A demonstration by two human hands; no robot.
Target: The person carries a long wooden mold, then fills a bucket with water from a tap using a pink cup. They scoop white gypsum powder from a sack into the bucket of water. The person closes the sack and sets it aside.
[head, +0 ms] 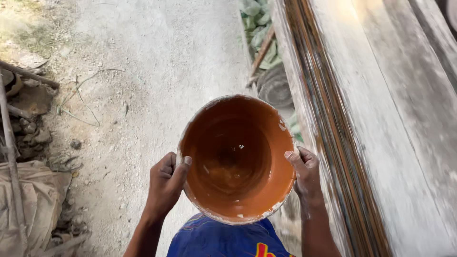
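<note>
Ground (157,57): pale, dusty dirt and gravel; it fills the view from 9 to 12 o'clock, with thin bent twigs lying on it at 10 o'clock.
Planks (381,119): long grey weathered boards running from 12 down to 4 o'clock on the right; their near edge is streaked with orange and dark paint.
Bucket (236,159): round and seen from above, in the middle of the view and held above the ground; the inside is coated orange-brown, darkest at the bottom, and the rim is crusted with whitish flecks. It sits just left of the planks' edge.
Cloth (35,200): a crumpled tan sack at 8 o'clock, beside stones and a dark rod.
Shirt (223,240): blue with a bit of red and yellow print, at 6 o'clock under the bucket.
Leaves (259,26): a pale green heap at 12 o'clock, with a thin stick lying across it.
Disc (275,88): a grey round thing at 1 o'clock, just beyond the bucket; it is blurred and I cannot tell its kind.
Left hand (166,181): clamped on the bucket's rim at its 9 o'clock side, thumb hooked inside, fingers curled round the outer wall.
Right hand (304,173): clamped on the rim at its 3 o'clock side, thumb lying over the edge into the bucket, fingers behind the wall.
</note>
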